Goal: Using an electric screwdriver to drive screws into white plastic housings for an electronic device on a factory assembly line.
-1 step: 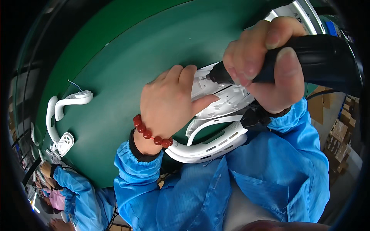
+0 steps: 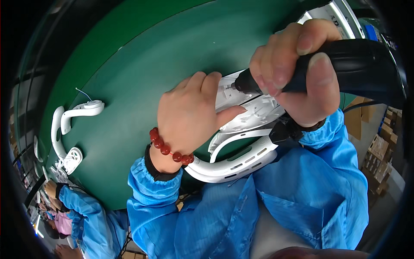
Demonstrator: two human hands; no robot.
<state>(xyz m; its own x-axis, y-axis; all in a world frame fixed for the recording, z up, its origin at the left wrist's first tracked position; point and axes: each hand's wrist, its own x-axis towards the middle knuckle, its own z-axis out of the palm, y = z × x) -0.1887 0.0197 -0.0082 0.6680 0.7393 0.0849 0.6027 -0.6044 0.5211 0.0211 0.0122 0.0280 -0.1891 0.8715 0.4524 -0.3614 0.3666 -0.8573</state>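
My right hand (image 2: 302, 71) is closed round a black electric screwdriver (image 2: 358, 64), held nearly level. The tool's bit points left into a white plastic shell (image 2: 254, 114), whose inside shows ribs and posts. Whether a screw sits under the bit is too small to tell. My left hand (image 2: 185, 108) grips that shell's left end, thumb lying across its inner face and fingers over the far side, their tips hidden. Closer to my body, a curved white part with slots (image 2: 233, 168) lies along the table's front edge. A black object (image 2: 282, 131) sits beneath my right wrist.
On the green table (image 2: 142, 77), two curved white pieces (image 2: 84, 113) lie at the left, one with a thin wire. A white-framed box (image 2: 345, 19) stands at the far right. A co-worker's blue sleeve (image 2: 86, 203) shows at lower left. Cardboard boxes (image 2: 381, 146) are stacked beyond, right.
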